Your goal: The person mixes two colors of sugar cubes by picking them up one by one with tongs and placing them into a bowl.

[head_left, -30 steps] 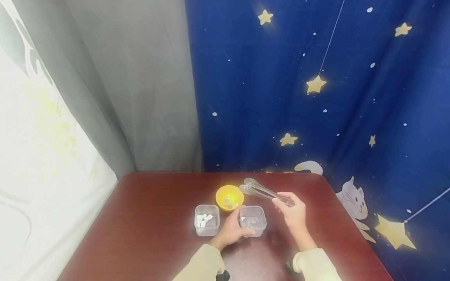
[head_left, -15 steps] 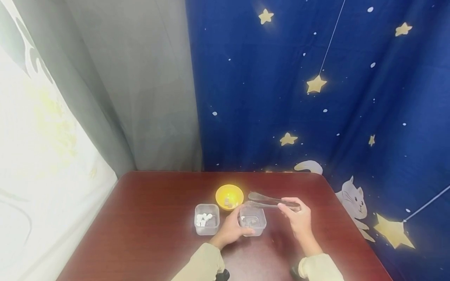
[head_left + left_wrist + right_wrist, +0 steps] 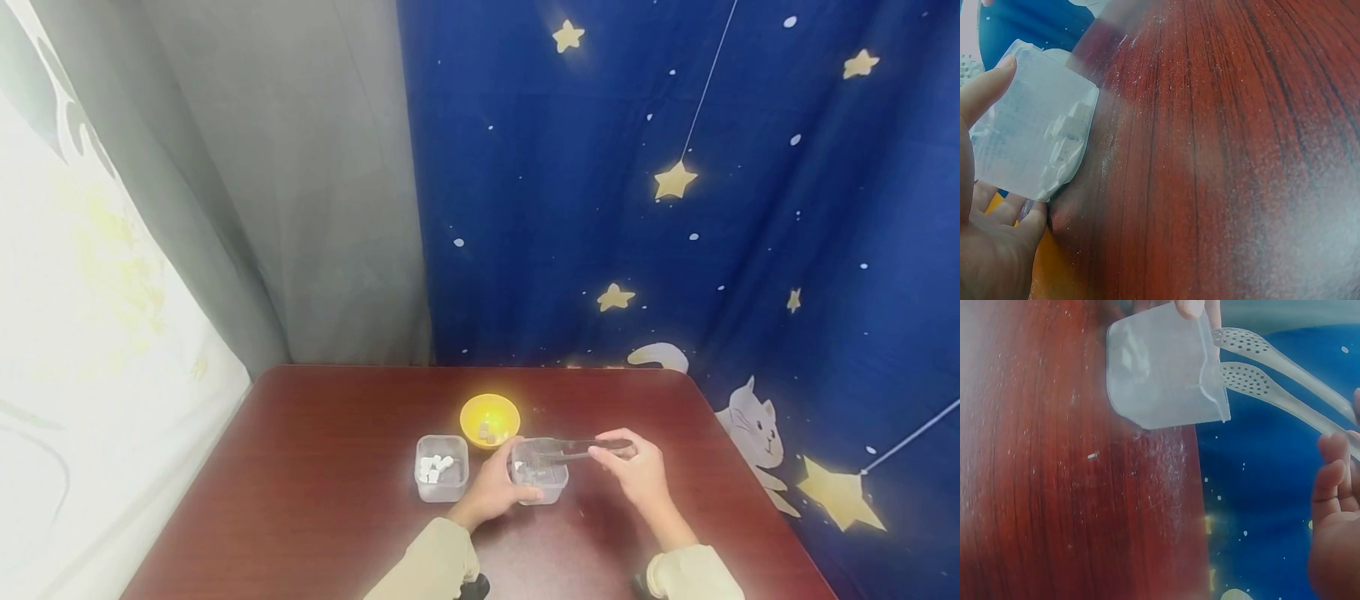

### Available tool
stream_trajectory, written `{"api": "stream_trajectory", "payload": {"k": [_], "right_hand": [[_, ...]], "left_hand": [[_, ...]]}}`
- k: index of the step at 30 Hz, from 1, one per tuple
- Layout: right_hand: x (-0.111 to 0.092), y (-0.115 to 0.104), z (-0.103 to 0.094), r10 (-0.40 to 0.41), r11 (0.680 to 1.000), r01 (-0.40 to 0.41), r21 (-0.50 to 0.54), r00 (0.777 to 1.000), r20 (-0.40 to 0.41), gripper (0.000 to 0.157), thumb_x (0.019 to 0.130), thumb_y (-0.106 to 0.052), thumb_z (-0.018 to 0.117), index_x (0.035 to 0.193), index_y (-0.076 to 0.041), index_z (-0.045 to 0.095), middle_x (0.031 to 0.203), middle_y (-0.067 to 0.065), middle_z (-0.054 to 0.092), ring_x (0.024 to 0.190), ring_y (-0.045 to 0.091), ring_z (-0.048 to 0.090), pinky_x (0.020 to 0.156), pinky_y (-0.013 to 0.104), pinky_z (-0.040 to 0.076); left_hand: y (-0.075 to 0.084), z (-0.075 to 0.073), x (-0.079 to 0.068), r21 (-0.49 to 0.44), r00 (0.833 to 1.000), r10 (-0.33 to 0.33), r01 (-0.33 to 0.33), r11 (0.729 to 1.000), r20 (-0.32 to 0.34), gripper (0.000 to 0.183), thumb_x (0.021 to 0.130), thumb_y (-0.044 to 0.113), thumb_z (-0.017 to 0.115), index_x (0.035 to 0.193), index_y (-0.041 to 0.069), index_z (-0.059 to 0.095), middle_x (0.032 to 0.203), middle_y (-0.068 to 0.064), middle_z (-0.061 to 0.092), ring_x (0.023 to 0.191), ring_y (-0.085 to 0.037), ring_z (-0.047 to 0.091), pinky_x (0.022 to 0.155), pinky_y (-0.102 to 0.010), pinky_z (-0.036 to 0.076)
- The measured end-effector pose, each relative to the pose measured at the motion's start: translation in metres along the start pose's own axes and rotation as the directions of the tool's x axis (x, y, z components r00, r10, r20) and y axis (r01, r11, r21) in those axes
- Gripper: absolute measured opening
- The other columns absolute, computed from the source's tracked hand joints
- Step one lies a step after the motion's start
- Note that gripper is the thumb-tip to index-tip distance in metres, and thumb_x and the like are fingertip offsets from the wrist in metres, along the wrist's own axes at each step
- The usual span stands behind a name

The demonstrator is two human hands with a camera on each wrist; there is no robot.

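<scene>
My left hand (image 3: pixel 491 490) grips a clear plastic container (image 3: pixel 552 493), thumb along the near wall and fingers round the far side. Pale pieces (image 3: pixel 1067 134) show through its wall in the left wrist view. With thumb and fingers my right hand (image 3: pixel 639 473) holds metal tongs (image 3: pixel 581 450) from the right. In the head view the tong heads overlap the container's opening. The right wrist view shows the perforated tong heads (image 3: pixel 1247 381) spread slightly apart at the rim. Both heads appear to have nothing between them there.
A second clear container (image 3: pixel 442 493) with several white pieces (image 3: pixel 435 468) stands to the left of my left hand. Behind the containers sits a yellow bowl (image 3: pixel 472 417) holding some brownish cubes (image 3: pixel 486 433). The reddish-brown table (image 3: pixel 337 500) ends at a grey and a blue curtain (image 3: pixel 525 208).
The tongs have come down from beside the yellow bowl to the opening of the held container. My right hand has shifted slightly right and nearer me. The left hand stays in place.
</scene>
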State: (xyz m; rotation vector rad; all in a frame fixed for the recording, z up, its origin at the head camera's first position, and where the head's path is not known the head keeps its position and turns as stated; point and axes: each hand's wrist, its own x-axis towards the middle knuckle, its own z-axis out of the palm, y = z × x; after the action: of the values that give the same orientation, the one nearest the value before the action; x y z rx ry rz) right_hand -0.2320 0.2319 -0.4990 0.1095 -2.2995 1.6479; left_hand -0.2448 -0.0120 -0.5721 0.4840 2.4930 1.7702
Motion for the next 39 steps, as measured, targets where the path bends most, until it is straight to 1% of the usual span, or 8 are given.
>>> {"api": "stream_trajectory", "payload": {"k": [5, 10, 13, 19, 22, 28, 32, 39], "right_hand": [[0.002, 0.002, 0.000, -0.022, 0.998, 0.025, -0.056, 0.999, 0.044, 0.021, 0.075, -0.016, 0.085, 0.091, -0.010, 0.073, 0.075, 0.003, 0.071, 0.065, 0.022, 0.069, 0.057, 0.033, 0.055], [0.003, 0.001, -0.001, -0.029, 0.991, 0.038, -0.132, 0.997, 0.067, 0.020, 0.075, -0.020, 0.085, 0.090, -0.015, 0.073, 0.076, 0.000, 0.071, 0.067, 0.014, 0.068, 0.057, 0.030, 0.055], [0.005, 0.001, -0.003, -0.025, 0.985, 0.039, -0.171, 0.996, 0.083, 0.022, 0.075, -0.024, 0.085, 0.091, -0.016, 0.073, 0.078, -0.001, 0.071, 0.069, 0.014, 0.068, 0.058, 0.029, 0.054], [0.011, -0.002, -0.005, 0.025, 0.974, 0.010, -0.227, 0.988, 0.151, 0.027, 0.074, -0.028, 0.086, 0.094, -0.015, 0.073, 0.077, -0.001, 0.071, 0.068, 0.016, 0.067, 0.056, 0.031, 0.054], [0.013, -0.006, -0.004, -0.004, 0.958, 0.053, -0.281, 0.985, 0.173, 0.025, 0.072, -0.027, 0.086, 0.092, -0.019, 0.073, 0.081, -0.003, 0.071, 0.070, 0.014, 0.067, 0.058, 0.029, 0.053], [0.014, -0.013, 0.002, -0.066, 0.944, 0.130, -0.303, 0.975, 0.212, 0.026, 0.072, -0.021, 0.086, 0.093, -0.013, 0.073, 0.081, -0.003, 0.072, 0.071, 0.014, 0.068, 0.062, 0.029, 0.054], [0.014, -0.015, 0.006, -0.076, 0.932, 0.146, -0.331, 0.974, 0.215, 0.024, 0.072, -0.017, 0.086, 0.091, -0.013, 0.073, 0.078, -0.005, 0.071, 0.069, 0.012, 0.067, 0.063, 0.029, 0.053], [0.015, -0.015, 0.014, -0.088, 0.911, 0.166, -0.377, 0.973, 0.215, 0.023, 0.072, -0.017, 0.085, 0.089, -0.014, 0.070, 0.075, -0.007, 0.069, 0.069, 0.012, 0.065, 0.064, 0.032, 0.053]], "left_hand": [[0.000, 0.000, 0.000, -0.007, 1.000, 0.002, -0.002, 1.000, 0.006, 0.090, 0.066, 0.024, 0.090, 0.142, 0.017, 0.042, 0.121, 0.001, 0.059, 0.101, -0.018, 0.060, 0.091, -0.041, 0.047], [0.000, -0.001, 0.000, 0.023, 1.000, -0.012, 0.012, 1.000, -0.002, 0.095, 0.066, 0.026, 0.090, 0.145, 0.010, 0.040, 0.126, -0.001, 0.058, 0.106, -0.017, 0.057, 0.096, -0.042, 0.044], [0.000, -0.001, 0.001, 0.020, 1.000, -0.009, 0.009, 1.000, -0.001, 0.096, 0.065, 0.026, 0.090, 0.145, 0.008, 0.039, 0.127, -0.002, 0.058, 0.108, -0.018, 0.057, 0.098, -0.043, 0.043], [0.000, -0.001, 0.002, 0.005, 1.000, 0.003, -0.003, 1.000, 0.004, 0.095, 0.066, 0.024, 0.090, 0.145, 0.007, 0.040, 0.125, -0.004, 0.059, 0.105, -0.020, 0.058, 0.095, -0.042, 0.045], [-0.001, -0.001, 0.002, -0.001, 1.000, 0.012, -0.012, 1.000, 0.000, 0.096, 0.065, 0.024, 0.090, 0.144, 0.006, 0.039, 0.126, -0.007, 0.059, 0.106, -0.023, 0.059, 0.095, -0.044, 0.045], [-0.002, 0.000, 0.001, -0.003, 1.000, 0.009, -0.009, 1.000, -0.003, 0.098, 0.065, 0.026, 0.090, 0.146, 0.006, 0.038, 0.129, -0.009, 0.057, 0.110, -0.026, 0.058, 0.097, -0.044, 0.044], [-0.002, 0.000, 0.000, -0.006, 1.000, 0.003, -0.003, 1.000, -0.002, 0.097, 0.065, 0.027, 0.090, 0.145, 0.010, 0.039, 0.128, -0.008, 0.058, 0.110, -0.024, 0.059, 0.097, -0.042, 0.044], [-0.001, 0.000, 0.000, -0.009, 1.000, 0.008, -0.008, 1.000, -0.001, 0.096, 0.065, 0.026, 0.090, 0.145, 0.008, 0.040, 0.128, -0.009, 0.058, 0.110, -0.026, 0.058, 0.097, -0.045, 0.044]]}}
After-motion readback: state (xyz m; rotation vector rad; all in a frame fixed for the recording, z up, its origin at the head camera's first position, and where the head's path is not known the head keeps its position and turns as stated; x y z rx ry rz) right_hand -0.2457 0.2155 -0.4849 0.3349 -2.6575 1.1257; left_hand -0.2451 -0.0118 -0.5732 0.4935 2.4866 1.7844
